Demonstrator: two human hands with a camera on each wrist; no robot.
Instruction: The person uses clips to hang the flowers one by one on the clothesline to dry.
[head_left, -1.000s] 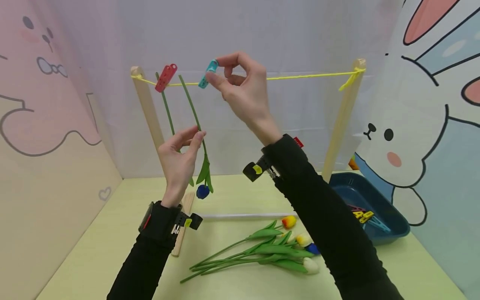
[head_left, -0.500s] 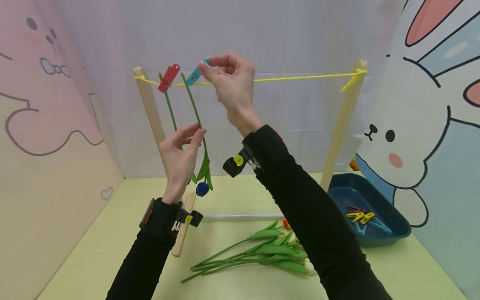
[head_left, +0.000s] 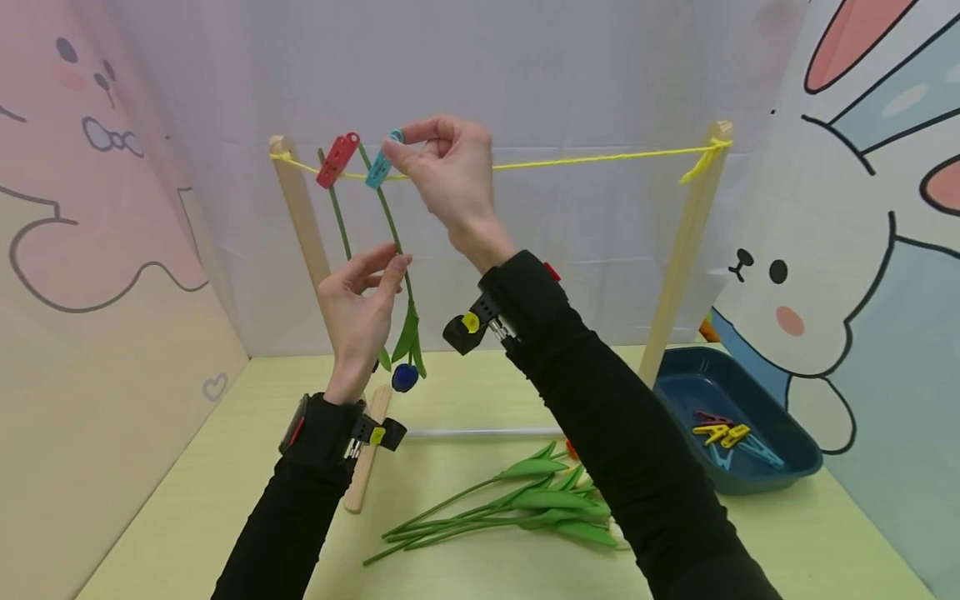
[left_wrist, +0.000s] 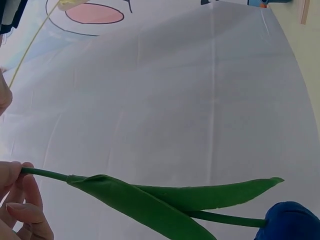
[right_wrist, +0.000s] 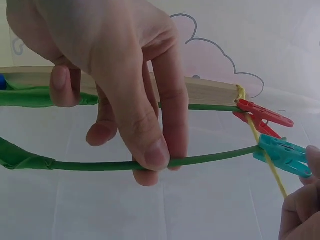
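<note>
My left hand (head_left: pixel 360 312) pinches the green stem of a blue tulip (head_left: pixel 405 377), which hangs head down; the left wrist view shows its leaves (left_wrist: pixel 150 200) and blue head (left_wrist: pixel 288 222). Above it my right hand (head_left: pixel 457 179) holds a teal clothespin (head_left: pixel 379 169) between thumb and fingers. In the right wrist view that clothespin (right_wrist: pixel 284 152) sits over the yellow string (right_wrist: pixel 275 175) at the stem's upper end. A red clothespin (head_left: pixel 337 160) on the string (head_left: pixel 600 157) holds another stem just to the left.
Wooden posts (head_left: pixel 684 250) carry the string at both sides. Several tulips (head_left: pixel 517 504) lie on the table (head_left: pixel 187 500), partly behind my right sleeve. A dark blue basin (head_left: pixel 798 442) with several clothespins (head_left: pixel 735 434) stands at the right. A silvery rod (head_left: pixel 480 433) lies behind the tulips.
My right hand has moved left and slightly down, bringing the teal clothespin from beside the stem onto its top at the string. My left hand has stayed nearly still.
</note>
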